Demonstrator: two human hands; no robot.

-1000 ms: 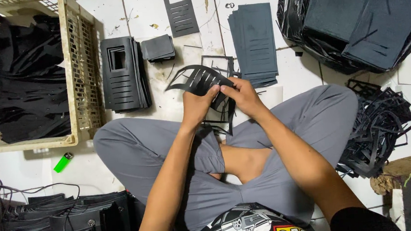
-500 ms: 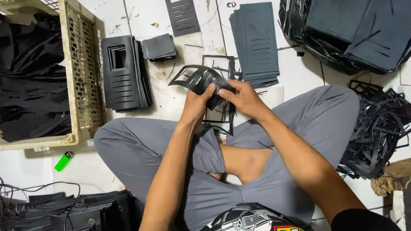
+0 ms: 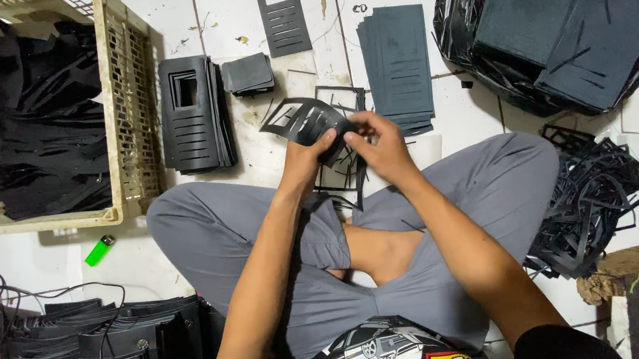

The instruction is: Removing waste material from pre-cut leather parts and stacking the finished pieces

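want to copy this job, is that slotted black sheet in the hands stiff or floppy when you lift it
Probably floppy: the slotted black sheet curves and sags past the left hand. Likely light, since fingertips of that and the right hand alone carry it. Its thin strips between the slots look apt to tear or snag.

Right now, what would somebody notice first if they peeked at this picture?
Probably the two hands in the middle: the left hand and right hand both grip a black cut-out sheet with slots, above the person's crossed legs. Next, the beige crate at the upper left, stuffed with black pieces, and the tangled heap of black scrap strips on the right. A small green lighter stands out on the white floor.
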